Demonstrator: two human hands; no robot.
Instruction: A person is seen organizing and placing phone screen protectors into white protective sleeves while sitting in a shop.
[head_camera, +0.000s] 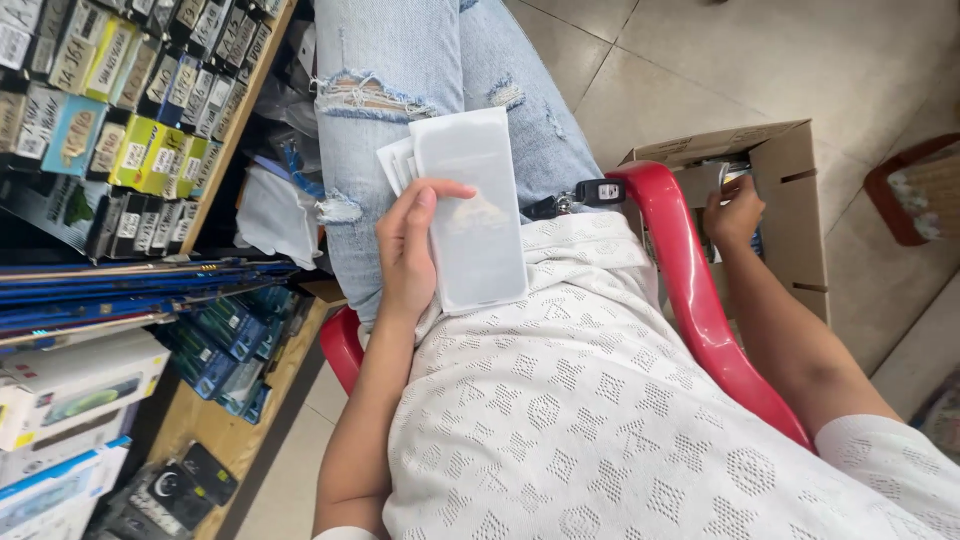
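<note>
My left hand (412, 250) holds a stack of flat white rectangular packets (470, 215) against my lap, thumb on top of the front one. I sit in a red plastic chair (690, 290), wearing ripped light blue jeans (400, 60) and a white knit shirt. My right hand (735, 212) reaches over the chair's arm into an open cardboard box (790, 190) on the floor, fingers closed among the items inside; what it grips is hidden. A black key fob (598, 191) lies at my hip.
Wooden shelves (235, 130) on the left hold several small boxed goods, blue packets (225, 345) and white boxes (70, 385). The floor is beige tile (800, 50). A dark red object (915, 190) stands at the right edge.
</note>
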